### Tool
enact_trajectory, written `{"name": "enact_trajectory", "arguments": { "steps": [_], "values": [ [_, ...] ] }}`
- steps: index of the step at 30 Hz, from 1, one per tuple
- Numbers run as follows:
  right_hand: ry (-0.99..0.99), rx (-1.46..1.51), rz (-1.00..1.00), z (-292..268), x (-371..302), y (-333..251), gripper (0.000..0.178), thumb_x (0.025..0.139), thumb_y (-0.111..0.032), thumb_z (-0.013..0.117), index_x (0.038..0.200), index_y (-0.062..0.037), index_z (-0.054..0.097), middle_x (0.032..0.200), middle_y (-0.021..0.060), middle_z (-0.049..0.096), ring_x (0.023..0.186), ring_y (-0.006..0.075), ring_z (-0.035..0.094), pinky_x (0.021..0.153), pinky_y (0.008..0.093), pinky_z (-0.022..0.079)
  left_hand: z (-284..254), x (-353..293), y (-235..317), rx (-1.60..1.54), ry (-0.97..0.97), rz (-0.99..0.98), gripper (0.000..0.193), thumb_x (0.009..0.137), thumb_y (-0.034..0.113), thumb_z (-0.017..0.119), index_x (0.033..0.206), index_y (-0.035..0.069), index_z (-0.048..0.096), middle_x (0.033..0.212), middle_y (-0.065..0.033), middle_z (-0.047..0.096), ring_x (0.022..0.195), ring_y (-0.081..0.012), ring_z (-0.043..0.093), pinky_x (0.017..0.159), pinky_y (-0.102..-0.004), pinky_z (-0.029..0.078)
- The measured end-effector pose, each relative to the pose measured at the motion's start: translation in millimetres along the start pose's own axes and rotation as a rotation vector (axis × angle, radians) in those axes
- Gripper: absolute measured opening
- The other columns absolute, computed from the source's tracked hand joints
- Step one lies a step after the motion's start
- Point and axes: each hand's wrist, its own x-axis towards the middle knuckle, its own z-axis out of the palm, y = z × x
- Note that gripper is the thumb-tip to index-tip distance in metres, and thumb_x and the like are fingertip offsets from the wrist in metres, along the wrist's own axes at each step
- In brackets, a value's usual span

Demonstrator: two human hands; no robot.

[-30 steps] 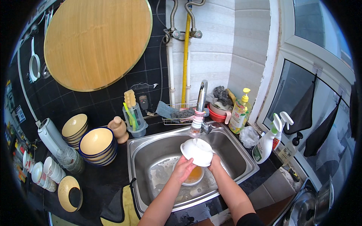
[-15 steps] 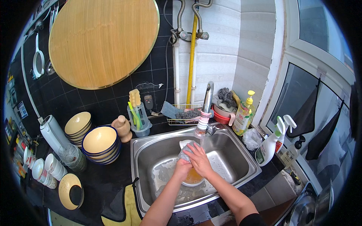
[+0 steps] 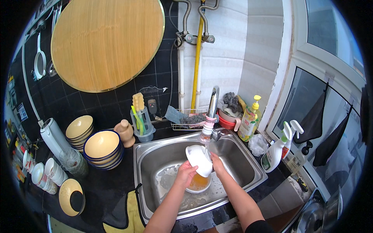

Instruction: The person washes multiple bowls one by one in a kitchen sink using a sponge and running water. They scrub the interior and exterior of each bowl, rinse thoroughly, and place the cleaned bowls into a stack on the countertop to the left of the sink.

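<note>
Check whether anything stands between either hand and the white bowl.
Nothing visible does at the left hand, which grips the white bowl directly. The right hand's fingertips are hidden behind it, so there I cannot tell.

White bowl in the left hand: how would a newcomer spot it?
Find the steel sink. Below its faucet, the left hand grips the white bowl. Unlike the orange-filled bowl resting in the sink, this one is held up and tilted.

white bowl (image 3: 197,158): uncovered, tilted more steeply | right hand (image 3: 218,164): shifted from over it to its right side
</note>
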Motion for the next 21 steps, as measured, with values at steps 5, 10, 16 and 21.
{"name": "enact_trajectory", "arguments": {
  "steps": [5,10,16,21],
  "values": [
    [-0.154,-0.073,0.357,1.2,-21.7,2.5,0.032,0.084,-0.027,0.037,0.092,-0.0044,0.058,0.085,0.0064,0.058,0.077,0.0151,0.051,0.064,0.0287,0.041,-6.1,1.2,16.0,-0.068,0.099,0.129,0.036,0.073,-0.005,0.050,0.109,-0.001,0.046,0.105,-0.0127,0.055,0.098,-0.0219,0.053,0.088,-0.0354,0.041],
    [-0.460,-0.469,0.170,-5.6,-26.3,4.6,0.029,0.082,-0.022,0.040,0.092,-0.0029,0.059,0.089,0.0059,0.059,0.081,0.0156,0.054,0.072,0.0279,0.042,-8.4,0.3,20.3,-0.160,0.141,0.153,0.037,0.074,-0.005,0.049,0.111,-0.002,0.045,0.109,-0.0138,0.053,0.101,-0.0235,0.051,0.090,-0.0356,0.040],
    [-0.206,0.585,0.394,-19.3,-5.0,2.5,0.038,0.084,-0.022,0.033,0.112,0.0004,0.047,0.108,0.0143,0.054,0.092,0.0262,0.056,0.081,0.0409,0.046,-14.3,-1.8,8.9,-0.133,0.092,-0.005,0.038,0.072,-0.006,0.049,0.110,-0.003,0.045,0.109,-0.0149,0.052,0.101,-0.0248,0.051,0.090,-0.0368,0.039],
    [-0.180,0.833,0.275,-16.8,-8.7,-4.2,0.039,0.086,-0.026,0.034,0.108,0.0026,0.049,0.106,0.0149,0.055,0.098,0.0264,0.054,0.085,0.0410,0.044,-9.6,-1.2,4.9,0.039,-0.003,-0.120,0.040,0.075,-0.004,0.047,0.114,-0.002,0.043,0.110,-0.0150,0.051,0.102,-0.0236,0.051,0.088,-0.0360,0.041]
  ]
}}
